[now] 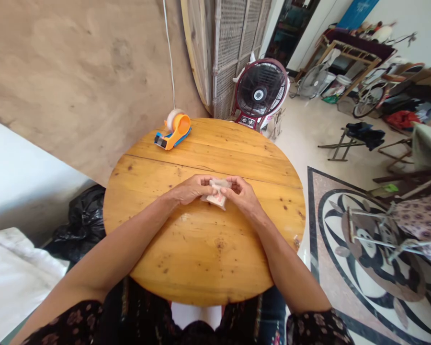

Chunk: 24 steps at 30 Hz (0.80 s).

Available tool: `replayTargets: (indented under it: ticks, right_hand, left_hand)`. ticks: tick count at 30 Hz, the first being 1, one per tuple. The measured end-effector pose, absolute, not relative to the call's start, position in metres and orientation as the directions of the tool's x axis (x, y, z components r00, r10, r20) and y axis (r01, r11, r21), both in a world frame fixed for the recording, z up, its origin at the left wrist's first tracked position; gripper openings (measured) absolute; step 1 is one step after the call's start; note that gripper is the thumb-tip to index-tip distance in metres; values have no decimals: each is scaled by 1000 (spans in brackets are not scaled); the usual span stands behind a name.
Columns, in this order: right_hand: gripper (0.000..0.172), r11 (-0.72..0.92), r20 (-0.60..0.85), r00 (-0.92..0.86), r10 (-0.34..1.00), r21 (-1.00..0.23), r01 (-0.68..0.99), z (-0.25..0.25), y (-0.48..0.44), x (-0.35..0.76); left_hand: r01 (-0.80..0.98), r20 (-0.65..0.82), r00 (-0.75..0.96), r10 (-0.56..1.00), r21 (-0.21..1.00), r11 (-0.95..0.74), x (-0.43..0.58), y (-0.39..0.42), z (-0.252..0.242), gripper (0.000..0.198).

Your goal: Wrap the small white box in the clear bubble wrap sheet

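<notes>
Over the middle of a round wooden table (201, 249), both hands hold one small whitish packet (217, 197) with faint reddish marks. It looks like a thin clear or pale wrapper around a flat piece; what is inside I cannot make out. My left hand (194, 189) pinches its left side between thumb and fingers. On the right side, my right hand (242, 194) grips it the same way, thumb on top. The fingertips behind the packet are partly hidden.
An orange and blue tape dispenser (179, 127) with a tape roll stands at the table's far left edge. Behind the table is a dark red fan (260, 91). Black plastic bags (81, 225) lie at the left; a folding stool (345, 143) stands on the floor at right.
</notes>
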State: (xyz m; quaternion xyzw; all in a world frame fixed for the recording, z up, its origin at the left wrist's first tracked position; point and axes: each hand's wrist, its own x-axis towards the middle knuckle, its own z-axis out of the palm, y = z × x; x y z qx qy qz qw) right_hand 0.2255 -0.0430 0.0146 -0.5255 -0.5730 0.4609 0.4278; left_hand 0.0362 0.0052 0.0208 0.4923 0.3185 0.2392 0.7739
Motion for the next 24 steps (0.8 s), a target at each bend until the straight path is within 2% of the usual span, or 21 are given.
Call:
replayTargets:
  ticks: [4, 8, 16, 20, 24]
  right_hand:
    - [44, 92, 97, -4, 995, -932, 350, 13, -43, 227]
    - [39, 144, 152, -6, 988, -918, 369, 16, -43, 229]
    - [44, 77, 67, -51, 996, -968, 238, 24, -42, 235]
    - [50, 21, 14, -32, 999, -974, 227, 22, -40, 236]
    - [53, -7, -12, -17, 1000, -971, 238, 18, -38, 236]
  left_hand:
    - [-63, -267, 682, 680, 906, 419, 37, 5, 21, 33]
    - [-80, -267, 685, 678, 897, 435, 38, 5, 21, 33]
    - [-45, -275, 687, 673, 908, 417, 37, 5, 22, 42]
    - [-23, -266, 694, 669, 921, 389, 37, 4, 23, 40]
    - [1, -248, 719, 650, 935, 355, 38, 2, 25, 47]
